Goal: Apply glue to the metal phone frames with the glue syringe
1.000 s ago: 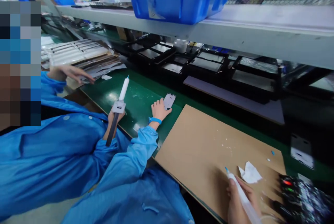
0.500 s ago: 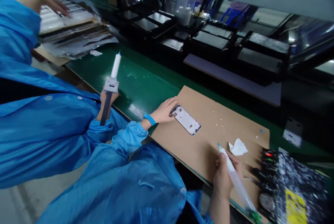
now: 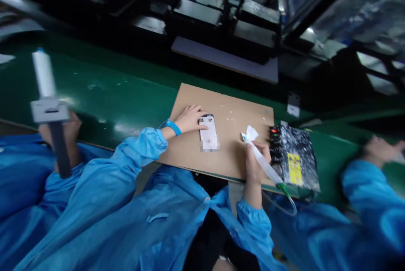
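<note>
nearest the camera, blue smock sleeves ran forward to both hands. the right hand (image 3: 255,159) was wrapped around a clear plastic glue syringe (image 3: 264,162), whose tip pointed up and away into a crumpled white tissue (image 3: 250,133) lying on a flat brown cardboard sheet (image 3: 228,106). a thin green tube ran from the syringe's near end. the left hand (image 3: 189,118), with a blue wristband (image 3: 172,127), lay with loose fingers on the top left corner of a white rectangular phone frame (image 3: 209,131); this frame lay flat on the cardboard, just right of that hand and left of the syringe hand. right of the tissue stood a black control box with a yellow label (image 3: 294,157). to the left, another person's hand (image 3: 71,125) gripped a large white dispensing gun (image 3: 47,94) over the green worktop (image 3: 120,89). beyond lay dark trays (image 3: 205,9).
</note>
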`<state>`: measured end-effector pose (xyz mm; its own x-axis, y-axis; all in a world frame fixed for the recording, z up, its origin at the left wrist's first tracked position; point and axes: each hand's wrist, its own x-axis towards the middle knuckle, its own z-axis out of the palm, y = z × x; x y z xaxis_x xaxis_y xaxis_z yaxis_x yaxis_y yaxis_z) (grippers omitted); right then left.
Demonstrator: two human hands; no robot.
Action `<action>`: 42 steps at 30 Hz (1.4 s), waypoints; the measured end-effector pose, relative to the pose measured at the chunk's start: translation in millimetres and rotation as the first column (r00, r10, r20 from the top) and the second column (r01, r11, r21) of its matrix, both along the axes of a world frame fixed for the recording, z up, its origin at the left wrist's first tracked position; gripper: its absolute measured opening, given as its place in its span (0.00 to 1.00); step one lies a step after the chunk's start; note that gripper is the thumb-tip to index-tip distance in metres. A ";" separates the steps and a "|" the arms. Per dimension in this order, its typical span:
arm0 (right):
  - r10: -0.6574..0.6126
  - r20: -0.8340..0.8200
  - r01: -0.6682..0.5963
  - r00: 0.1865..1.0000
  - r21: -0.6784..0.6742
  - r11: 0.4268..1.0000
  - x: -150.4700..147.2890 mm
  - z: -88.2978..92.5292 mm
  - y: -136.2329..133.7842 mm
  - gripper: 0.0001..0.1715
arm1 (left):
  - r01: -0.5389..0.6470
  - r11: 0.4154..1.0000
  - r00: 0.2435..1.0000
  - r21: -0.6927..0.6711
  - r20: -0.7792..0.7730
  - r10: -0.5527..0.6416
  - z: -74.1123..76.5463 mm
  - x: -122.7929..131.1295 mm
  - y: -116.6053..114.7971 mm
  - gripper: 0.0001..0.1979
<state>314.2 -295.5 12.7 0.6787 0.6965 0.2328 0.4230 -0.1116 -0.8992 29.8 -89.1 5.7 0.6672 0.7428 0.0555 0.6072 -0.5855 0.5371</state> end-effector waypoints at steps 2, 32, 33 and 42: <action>-0.070 0.052 0.069 0.996 0.007 0.998 9.2 4.7 -2.4 0.33 | 0.075 0.997 0.997 -0.006 -0.002 -0.075 -4.0 8.0 3.9 0.34; 0.373 -0.194 -0.363 0.907 0.083 0.928 -56.0 -44.7 90.7 0.25 | 0.082 0.995 0.995 0.062 0.046 -0.085 -10.9 18.1 -7.6 0.30; 0.374 -0.198 -0.363 0.906 0.090 0.927 -57.3 -42.8 91.5 0.25 | 0.079 0.995 0.996 0.054 0.042 -0.081 -9.5 17.8 -7.7 0.29; 0.341 -0.206 -0.341 0.917 0.038 0.939 -59.8 -39.5 90.9 0.30 | 0.078 0.997 0.996 0.008 0.037 -0.079 3.6 16.8 -9.4 0.27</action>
